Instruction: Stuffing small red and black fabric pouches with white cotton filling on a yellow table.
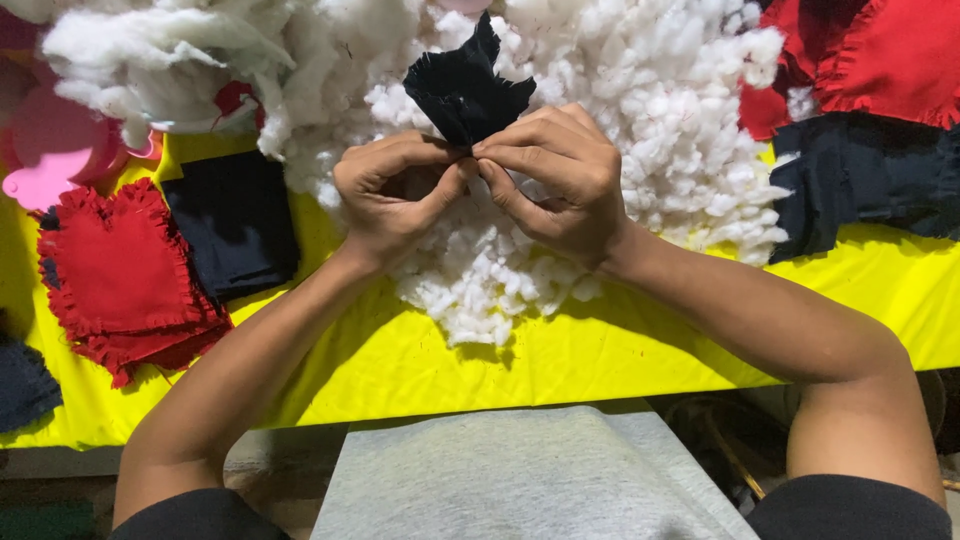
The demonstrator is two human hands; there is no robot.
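I see both hands meeting over the white stuffing pile (pixel 600 130), which I take as landmark. My left hand (pixel 395 195) and right hand (pixel 555 180) each have the grip closed, pinching the lower end of a small black fabric piece (pixel 462 85) between fingertips. The piece stands above the stuffing pile's middle, long axis roughly upright in the view, ragged upper end pointing away from me, pinched end toward me. Left of the pile lie a flat black cloth (pixel 235 225) and a stack of red frilled hearts (pixel 115 270); right of it, dark cloths (pixel 870 175) and more red pieces (pixel 880 55). All rest on the table's yellow cover (pixel 600 350). The pile itself lies directly beneath the hands.
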